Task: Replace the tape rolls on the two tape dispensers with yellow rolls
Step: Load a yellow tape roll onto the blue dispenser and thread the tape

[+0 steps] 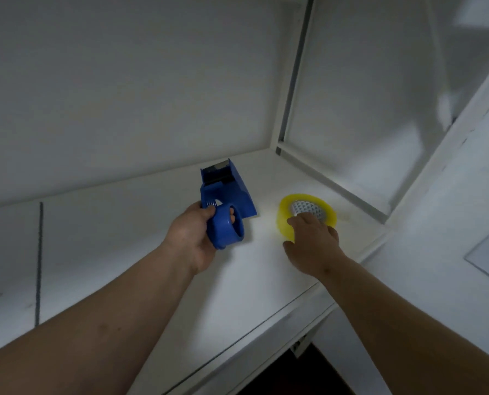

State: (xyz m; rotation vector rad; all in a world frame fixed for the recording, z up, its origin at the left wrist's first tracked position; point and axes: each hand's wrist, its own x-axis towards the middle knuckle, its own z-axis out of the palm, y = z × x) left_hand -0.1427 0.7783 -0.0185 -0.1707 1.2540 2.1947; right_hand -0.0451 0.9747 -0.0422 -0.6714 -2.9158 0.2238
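White walls close in a white shelf [140, 232], lit dimly, with a dark line running across its left part. On it, toward the back corner, lies the yellow roll [306, 213], flat on its side so its hole faces up and shows a patterned core. The right hand [313, 243] is the nearer one: it sits on the roll's near edge, at about 6 o'clock of the ring, fingers spread over the rim and touching it, not yet plainly closed around it. From those fingers the roll extends toward 12 o'clock.

At roughly 9 o'clock from the roll, well apart, the left hand [193, 238] grips the blue dispenser [223, 201] by its round hub, fingers curled through it. Its long axis runs from 6 to 12 o'clock, with the toothed cutter at the far end. No roll shows on the hub, so the yellow one likely goes there next.
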